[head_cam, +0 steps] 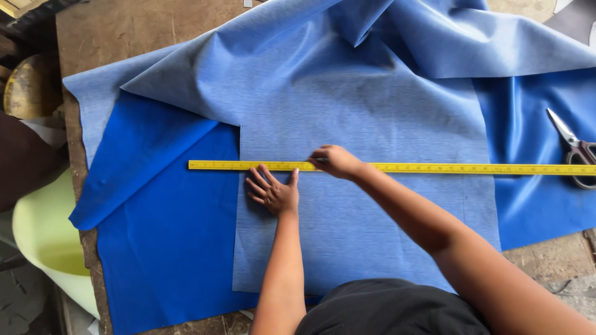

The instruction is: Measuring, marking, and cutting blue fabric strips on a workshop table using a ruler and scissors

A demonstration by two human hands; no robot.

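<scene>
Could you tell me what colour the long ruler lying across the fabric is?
The ruler is yellow, seen in the head view.

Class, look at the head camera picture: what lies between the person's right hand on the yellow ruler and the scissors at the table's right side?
In the head view, only the yellow ruler over blue fabric spans from right hand to scissors.

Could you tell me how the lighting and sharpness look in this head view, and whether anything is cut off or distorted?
Head view: soft, even daylight, with slight sheen on the blue fabric folds; left hand and yellow ruler are sharp; right hand casts only a faint shadow; scissors are cropped at the right edge; the ruler bows slightly from lens distortion.
</scene>
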